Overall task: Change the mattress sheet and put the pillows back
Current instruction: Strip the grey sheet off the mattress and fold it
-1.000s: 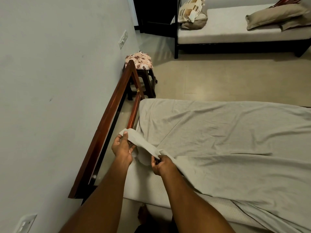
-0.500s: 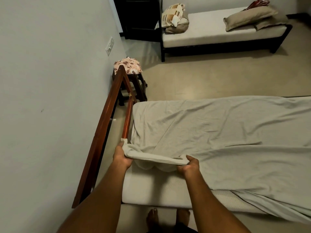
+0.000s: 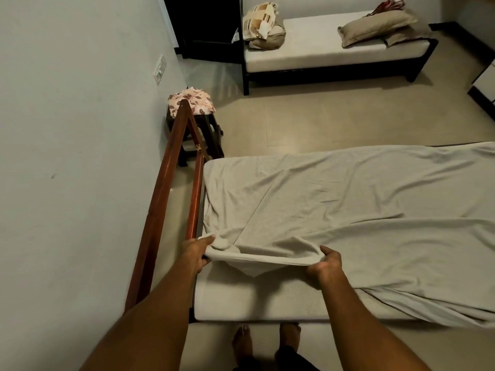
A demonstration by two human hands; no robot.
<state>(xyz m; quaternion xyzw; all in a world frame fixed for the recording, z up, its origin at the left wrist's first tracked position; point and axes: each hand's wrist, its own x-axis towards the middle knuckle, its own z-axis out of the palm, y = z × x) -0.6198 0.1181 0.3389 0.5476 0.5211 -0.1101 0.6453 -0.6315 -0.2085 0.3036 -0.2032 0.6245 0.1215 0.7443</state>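
Sheet [image 3: 334,210] lies rumpled across the mattress [image 3: 254,301], its near corner lifted off the mattress's bare edge, pinched by left hand [image 3: 194,254] beside the wooden headboard [image 3: 160,210] and right hand [image 3: 325,266].

A person stands barefoot at the near edge of a mattress [image 3: 241,298], both hands gripping the hem of a grey sheet [image 3: 348,210] at its corner: the left hand [image 3: 195,253] beside the wooden headboard [image 3: 163,210], the right hand [image 3: 325,266] further along, the hem stretched between them and lifted off the bare mattress. Beyond, a stool [image 3: 203,135] carries a floral cloth [image 3: 192,100], and pillows [image 3: 375,28] lie on a second bed [image 3: 321,49]
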